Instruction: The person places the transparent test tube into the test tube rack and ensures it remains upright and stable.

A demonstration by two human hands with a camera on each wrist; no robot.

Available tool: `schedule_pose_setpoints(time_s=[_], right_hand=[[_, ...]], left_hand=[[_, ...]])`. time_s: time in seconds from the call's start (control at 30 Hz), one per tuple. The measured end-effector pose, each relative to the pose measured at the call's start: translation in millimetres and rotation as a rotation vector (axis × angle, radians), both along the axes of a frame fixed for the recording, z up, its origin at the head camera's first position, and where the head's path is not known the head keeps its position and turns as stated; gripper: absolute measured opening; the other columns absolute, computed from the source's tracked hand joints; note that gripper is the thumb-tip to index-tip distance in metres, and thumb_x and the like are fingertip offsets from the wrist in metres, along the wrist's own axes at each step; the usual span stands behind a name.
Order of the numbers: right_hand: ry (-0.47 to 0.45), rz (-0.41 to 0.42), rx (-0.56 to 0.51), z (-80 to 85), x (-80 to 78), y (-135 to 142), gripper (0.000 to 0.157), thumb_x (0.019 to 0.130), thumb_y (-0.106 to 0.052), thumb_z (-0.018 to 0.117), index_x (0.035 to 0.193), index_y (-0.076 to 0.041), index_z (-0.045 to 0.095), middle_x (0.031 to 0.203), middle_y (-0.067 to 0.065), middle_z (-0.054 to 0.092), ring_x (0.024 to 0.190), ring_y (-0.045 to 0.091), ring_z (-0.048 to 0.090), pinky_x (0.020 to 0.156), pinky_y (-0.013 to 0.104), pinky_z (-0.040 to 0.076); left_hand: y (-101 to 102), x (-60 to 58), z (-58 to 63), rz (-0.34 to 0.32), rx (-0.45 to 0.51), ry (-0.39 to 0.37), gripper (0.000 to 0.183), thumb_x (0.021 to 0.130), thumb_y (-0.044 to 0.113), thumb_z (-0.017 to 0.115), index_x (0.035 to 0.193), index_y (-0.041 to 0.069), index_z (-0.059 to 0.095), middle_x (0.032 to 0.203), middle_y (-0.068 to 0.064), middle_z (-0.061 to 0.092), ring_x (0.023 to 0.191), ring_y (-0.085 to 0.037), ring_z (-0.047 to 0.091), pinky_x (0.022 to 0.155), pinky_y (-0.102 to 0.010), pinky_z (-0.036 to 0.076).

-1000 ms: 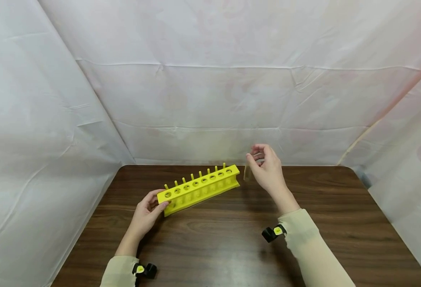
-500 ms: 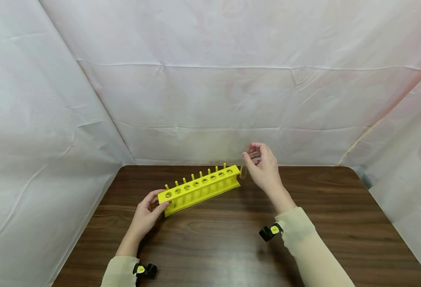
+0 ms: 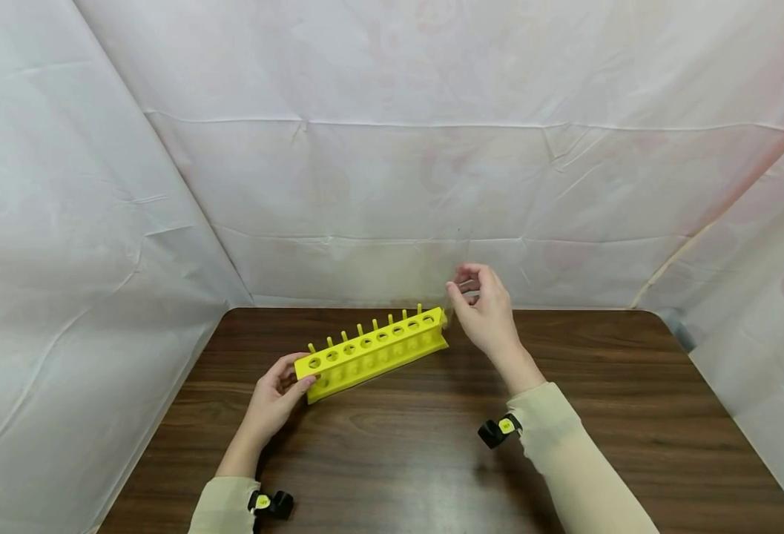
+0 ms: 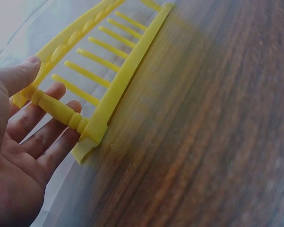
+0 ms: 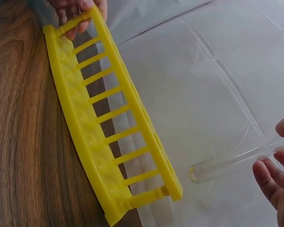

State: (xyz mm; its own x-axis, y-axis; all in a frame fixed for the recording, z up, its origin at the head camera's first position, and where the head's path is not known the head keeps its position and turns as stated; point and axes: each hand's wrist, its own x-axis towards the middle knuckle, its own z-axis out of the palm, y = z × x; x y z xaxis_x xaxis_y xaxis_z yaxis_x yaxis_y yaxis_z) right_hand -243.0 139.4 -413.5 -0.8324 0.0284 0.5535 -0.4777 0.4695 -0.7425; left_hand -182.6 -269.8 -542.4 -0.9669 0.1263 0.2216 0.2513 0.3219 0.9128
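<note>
One long, yellow plastic test-tube rack (image 3: 373, 348) sits in the head view on a brown wood-grain worktop (image 3: 392, 460), its long axis slanting from near left to far right; the left hand (image 3: 274, 397) grips its near end. Left wrist view: that thumb (image 4: 21, 75) presses the top plate, fingers (image 4: 61, 142) around the end post (image 4: 56, 109). Right wrist view: the right hand (image 5: 282, 189) pinches a clear, slender, round-bottomed tube (image 5: 222, 166), tilted, closed end towards the rack's far end, just apart.

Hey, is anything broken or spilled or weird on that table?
Nothing looks broken or spilled. Only the rack sits askew, slanting across the table instead of matching its far edge. The left hand holds its near end, so that may be on purpose. The tube in the right hand shows no crack I can see.
</note>
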Motion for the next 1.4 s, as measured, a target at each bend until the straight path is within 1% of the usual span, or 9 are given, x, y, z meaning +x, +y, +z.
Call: schedule_pose_setpoints(time_s=[0.1, 0.17, 0.37, 0.67, 0.9, 1.1, 1.3, 1.4], right_hand=[[-0.001, 0.007, 0.004, 0.6, -0.5, -2.7, 0.034, 0.103, -0.010, 0.077, 0.131, 0.002, 0.062, 0.119, 0.016, 0.069, 0.102, 0.028, 0.073, 0.079, 0.026, 0.058], [0.000, 0.013, 0.007, 1.0, -1.1, -4.7, 0.034, 0.103, -0.010, 0.076, 0.132, 0.002, 0.061, 0.119, 0.016, 0.068, 0.102, 0.028, 0.073, 0.079, 0.022, 0.056], [0.008, 0.028, 0.016, 0.8, -2.8, -7.9, 0.035, 0.104, -0.011, 0.077, 0.132, 0.002, 0.061, 0.120, 0.016, 0.068, 0.103, 0.028, 0.073, 0.080, 0.028, 0.058], [0.014, 0.024, 0.020, 0.6, -4.2, -9.7, 0.035, 0.104, -0.012, 0.077, 0.132, 0.002, 0.062, 0.120, 0.015, 0.068, 0.103, 0.028, 0.074, 0.080, 0.028, 0.058], [0.008, 0.043, 0.015, -3.4, -7.5, -14.2, 0.035, 0.104, -0.011, 0.076, 0.132, 0.002, 0.061, 0.121, 0.015, 0.068, 0.104, 0.028, 0.073, 0.082, 0.037, 0.061], [0.006, 0.047, 0.003, -3.0, -7.7, -17.9, 0.035, 0.105, -0.012, 0.076, 0.133, 0.002, 0.060, 0.121, 0.015, 0.068, 0.105, 0.028, 0.073, 0.083, 0.039, 0.062], [0.000, 0.066, -0.025, -3.7, -8.6, -22.4, 0.034, 0.105, -0.010, 0.075, 0.132, 0.003, 0.060, 0.122, 0.016, 0.067, 0.106, 0.028, 0.073, 0.086, 0.047, 0.063], [-0.001, 0.068, -0.028, -4.6, -9.2, -24.6, 0.033, 0.105, -0.010, 0.075, 0.132, 0.002, 0.060, 0.122, 0.016, 0.066, 0.106, 0.028, 0.072, 0.087, 0.047, 0.063]], left_hand=[[-0.4, -0.4, 0.2, 0.001, 0.000, 0.001, 0.044, 0.107, 0.020, 0.075, 0.148, 0.011, 0.061, 0.127, -0.013, 0.077, 0.110, -0.013, 0.073, 0.087, -0.024, 0.059], [0.3, 0.3, 0.6, -0.003, -0.002, 0.007, 0.044, 0.108, 0.020, 0.074, 0.149, 0.010, 0.061, 0.127, -0.013, 0.077, 0.110, -0.012, 0.073, 0.088, -0.024, 0.059], [1.6, 0.4, 0.7, -0.005, 0.007, 0.004, 0.044, 0.108, 0.019, 0.074, 0.148, 0.010, 0.061, 0.127, -0.014, 0.077, 0.110, -0.012, 0.073, 0.088, -0.024, 0.059], [2.3, 2.7, 1.6, -0.001, 0.020, -0.004, 0.044, 0.107, 0.019, 0.075, 0.148, 0.008, 0.061, 0.128, -0.015, 0.077, 0.110, -0.011, 0.073, 0.088, -0.023, 0.059], [1.8, 2.4, 0.9, -0.003, 0.032, -0.012, 0.045, 0.107, 0.020, 0.076, 0.148, 0.009, 0.061, 0.128, -0.014, 0.077, 0.110, -0.013, 0.074, 0.088, -0.024, 0.059], [2.7, 1.7, 0.5, -0.014, 0.027, -0.003, 0.044, 0.107, 0.020, 0.076, 0.148, 0.010, 0.062, 0.128, -0.013, 0.077, 0.110, -0.013, 0.074, 0.088, -0.025, 0.059], [3.2, 1.3, 0.6, -0.018, 0.022, 0.001, 0.044, 0.107, 0.020, 0.075, 0.148, 0.011, 0.062, 0.128, -0.013, 0.077, 0.110, -0.013, 0.073, 0.088, -0.024, 0.059], [3.0, 1.2, 0.5, -0.017, 0.022, 0.003, 0.044, 0.107, 0.019, 0.075, 0.148, 0.010, 0.061, 0.127, -0.014, 0.077, 0.110, -0.013, 0.073, 0.088, -0.024, 0.059]])
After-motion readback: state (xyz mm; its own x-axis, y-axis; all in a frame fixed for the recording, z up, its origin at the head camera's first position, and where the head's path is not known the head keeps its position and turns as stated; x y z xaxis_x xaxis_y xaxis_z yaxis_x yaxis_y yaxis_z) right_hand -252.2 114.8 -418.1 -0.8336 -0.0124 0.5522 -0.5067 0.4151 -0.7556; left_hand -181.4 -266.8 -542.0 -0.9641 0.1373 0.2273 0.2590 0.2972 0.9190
